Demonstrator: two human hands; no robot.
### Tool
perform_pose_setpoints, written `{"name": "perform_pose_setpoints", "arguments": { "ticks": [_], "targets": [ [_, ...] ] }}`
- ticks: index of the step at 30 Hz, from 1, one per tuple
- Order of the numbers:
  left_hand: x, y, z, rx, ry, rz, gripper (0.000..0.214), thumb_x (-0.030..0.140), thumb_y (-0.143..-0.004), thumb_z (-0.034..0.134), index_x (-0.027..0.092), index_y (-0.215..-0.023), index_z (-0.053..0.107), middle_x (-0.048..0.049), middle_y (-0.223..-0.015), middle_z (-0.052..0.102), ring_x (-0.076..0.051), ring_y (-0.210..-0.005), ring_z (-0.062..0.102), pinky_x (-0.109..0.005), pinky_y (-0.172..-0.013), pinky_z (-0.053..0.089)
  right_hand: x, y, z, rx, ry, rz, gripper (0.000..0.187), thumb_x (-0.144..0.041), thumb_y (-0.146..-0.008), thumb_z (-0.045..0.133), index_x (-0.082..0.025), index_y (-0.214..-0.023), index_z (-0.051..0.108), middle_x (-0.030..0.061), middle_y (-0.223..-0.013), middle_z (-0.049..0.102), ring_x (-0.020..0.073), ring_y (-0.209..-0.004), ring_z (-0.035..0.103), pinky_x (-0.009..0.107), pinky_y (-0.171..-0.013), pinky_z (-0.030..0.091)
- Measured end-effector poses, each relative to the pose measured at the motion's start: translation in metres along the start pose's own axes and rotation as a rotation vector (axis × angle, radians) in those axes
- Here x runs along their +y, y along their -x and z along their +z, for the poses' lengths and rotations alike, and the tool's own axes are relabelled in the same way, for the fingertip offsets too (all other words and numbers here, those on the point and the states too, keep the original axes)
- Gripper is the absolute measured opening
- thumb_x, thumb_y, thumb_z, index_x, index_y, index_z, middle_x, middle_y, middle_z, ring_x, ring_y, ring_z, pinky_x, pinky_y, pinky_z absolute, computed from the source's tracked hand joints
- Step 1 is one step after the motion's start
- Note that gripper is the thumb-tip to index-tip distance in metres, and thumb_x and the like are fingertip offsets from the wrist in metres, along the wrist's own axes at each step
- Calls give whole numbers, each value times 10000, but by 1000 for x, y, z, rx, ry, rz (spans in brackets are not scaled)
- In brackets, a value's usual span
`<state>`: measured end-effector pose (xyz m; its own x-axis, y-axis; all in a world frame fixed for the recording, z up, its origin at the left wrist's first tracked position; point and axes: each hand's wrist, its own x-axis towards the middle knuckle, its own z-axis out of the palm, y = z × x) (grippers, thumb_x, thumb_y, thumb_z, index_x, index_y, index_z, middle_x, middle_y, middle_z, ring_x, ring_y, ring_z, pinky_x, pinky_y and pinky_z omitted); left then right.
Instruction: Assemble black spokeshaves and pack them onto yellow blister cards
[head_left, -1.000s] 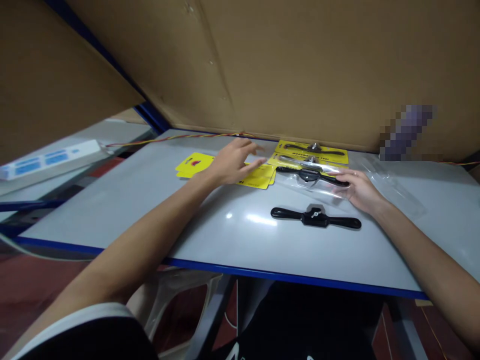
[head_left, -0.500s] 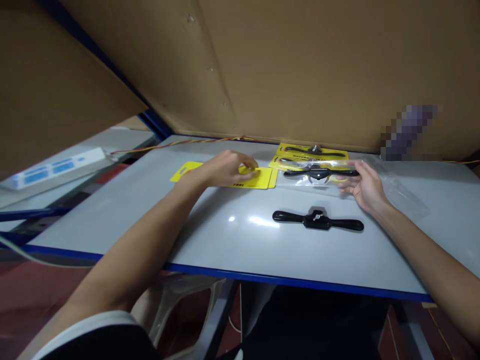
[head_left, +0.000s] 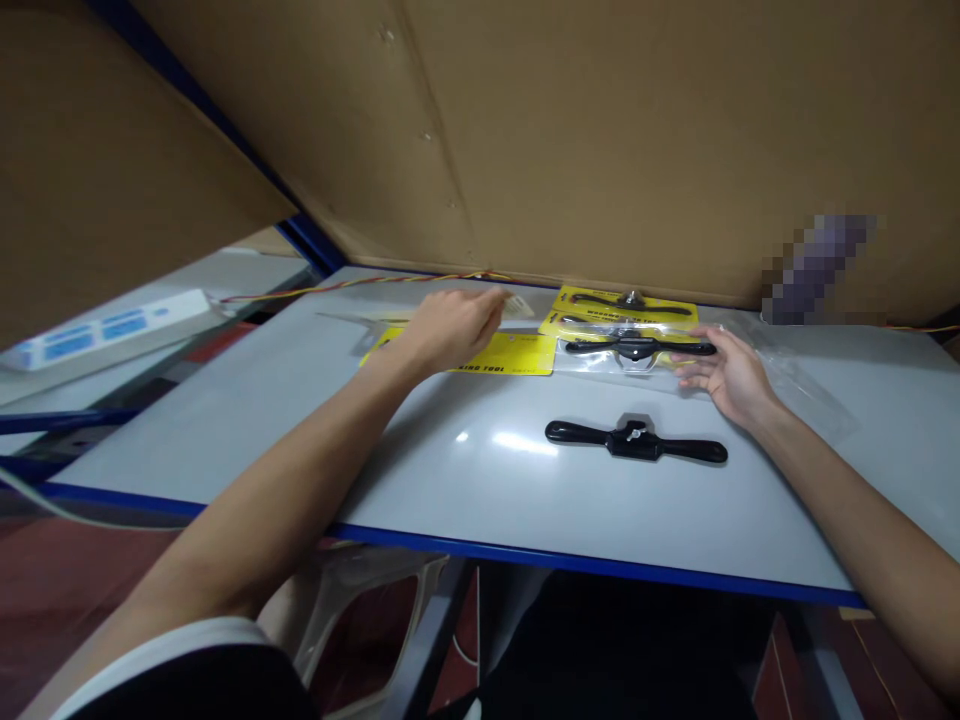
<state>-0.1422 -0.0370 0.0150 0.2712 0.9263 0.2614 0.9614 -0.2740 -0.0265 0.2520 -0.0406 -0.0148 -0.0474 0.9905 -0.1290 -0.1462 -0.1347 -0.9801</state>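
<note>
My left hand [head_left: 459, 325] is closed on a backing card [head_left: 519, 306], lifted and tilted so that its pale side shows; my fingers cover most of it. Below it, another yellow backing card [head_left: 525, 354] lies flat on the table. My right hand [head_left: 731, 375] grips one end of a black spokeshave [head_left: 637, 346], held level above clear plastic packaging. A second black spokeshave [head_left: 636, 440] rests on the table nearer to me. Behind the held one lie yellow-carded spokeshave packs [head_left: 592, 301], partly overlapping.
Clear plastic bags [head_left: 806, 375] lie right of my right hand. A white power strip [head_left: 112, 325] sits at the left, with a twisted red-yellow wire [head_left: 360, 285] along the table's back. A cardboard wall [head_left: 600, 150] rises behind the table [head_left: 420, 460].
My left hand has raised the upper yellow card off the one beneath and tilted it. My right hand still holds the spokeshave in nearly the same place.
</note>
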Motion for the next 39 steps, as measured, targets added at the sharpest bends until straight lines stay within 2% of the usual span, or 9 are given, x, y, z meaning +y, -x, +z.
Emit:
{"name": "perform_pose_setpoints", "arguments": {
  "ticks": [4,8,12,18,22,25,31,35,39],
  "targets": [
    [2,2,-3,232,-9,10,491,335,-1025,364,193,-1407,638,-172,-1148,738,-324,-1005,710,-411,-864,506,-2,2,2,-24,30,24,138,-267,-908,654,-253,-1039,614,41,-795,757,212,-649,747,363,-627,647],
    [9,3,2,282,19,130,553,395,-1040,391,191,-1518,580,-161,-1145,687,-329,-1083,655,-445,-984,464,-2,3,2,-72,73,0,176,-272,-875,682,-246,-1035,614,55,-788,767,235,-666,762,393,-649,651],
    [19,2,17,206,38,150,690,536,-1036,426,178,-1624,478,-173,-1215,641,-363,-1166,593,-499,-1083,406,-2,3,2,-79,85,6,153,-259,-881,662,-252,-1029,623,51,-806,784,233,-682,769,392,-653,653],
    [25,-2,38,-85,176,70,826,638,-1026,385,110,-1662,382,-212,-1285,617,-368,-1169,566,-504,-1043,455,-2,3,2,-83,63,14,127,-222,-881,647,-251,-1004,643,34,-766,767,219,-645,757,395,-651,655],
    [17,-4,34,-122,255,41,826,716,-953,481,141,-1543,542,-186,-1300,623,-351,-1196,575,-476,-1063,474,-1,1,0,-94,67,6,138,-226,-873,668,-239,-1008,641,45,-767,767,229,-664,768,396,-668,659],
    [14,-4,27,-155,250,44,740,713,-946,497,159,-1409,661,-163,-1244,661,-316,-1077,626,-420,-987,503,0,0,-1,-96,64,2,128,-226,-876,666,-244,-1002,647,31,-749,754,231,-676,773,405,-671,661],
    [16,-5,21,-166,357,99,764,755,-891,561,126,-1297,713,-141,-1137,702,-256,-859,645,-358,-807,503,-2,1,0,-86,50,15,119,-194,-882,642,-241,-990,657,32,-734,754,223,-653,765,396,-681,658],
    [17,-5,22,-155,427,146,794,792,-872,565,133,-1277,744,-144,-1146,697,-239,-850,647,-353,-804,517,-3,1,0,-61,28,35,112,-177,-899,624,-235,-987,660,40,-739,766,209,-631,759,376,-665,651],
    [18,-4,23,-157,486,115,763,756,-847,622,139,-1275,760,-136,-1148,711,-235,-853,642,-344,-765,511,-4,1,-1,-65,36,46,110,-185,-887,655,-239,-983,649,37,-749,772,225,-688,788,376,-674,666]
  ]
}}
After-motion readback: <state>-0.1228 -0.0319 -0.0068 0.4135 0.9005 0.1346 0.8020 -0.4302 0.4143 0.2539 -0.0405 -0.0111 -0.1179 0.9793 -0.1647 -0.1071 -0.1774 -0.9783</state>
